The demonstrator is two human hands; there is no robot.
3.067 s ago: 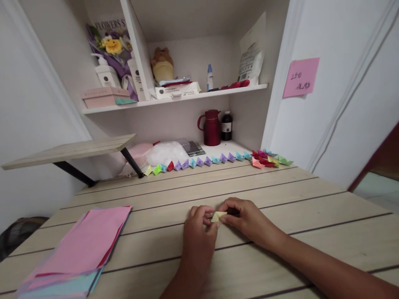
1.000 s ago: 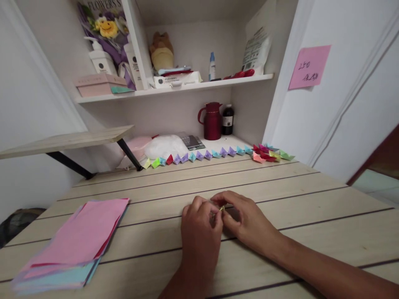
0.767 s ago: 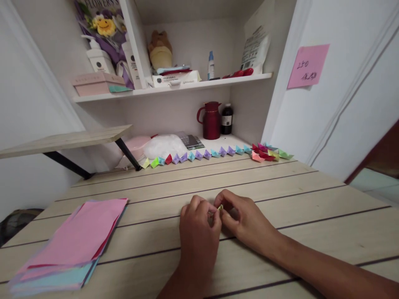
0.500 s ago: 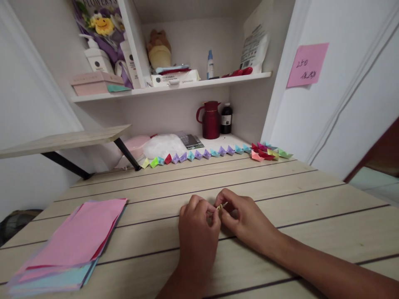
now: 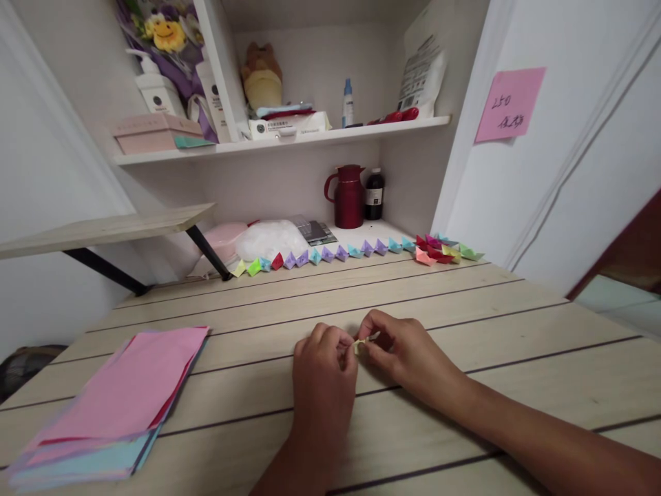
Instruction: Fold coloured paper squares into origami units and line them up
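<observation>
By the worktop's [image 5: 516,365] left edge you have stacked coloured sheets [image 5: 129,386]. Near the middle, your left hand [image 5: 325,372] and right hand [image 5: 410,351] share one grip, fingertips pinching a small yellow folded paper [image 5: 358,347]. It sits directly between them, neither hand nearer; you can't tell its long axis. Paper boats [image 5: 327,254] line the far edge.

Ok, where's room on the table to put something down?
Bare table lies between the paper stack and the left hand, and right of the right hand. Crowded: the back edge, lined with paper boats, and where both hands hold yellow paper.
</observation>
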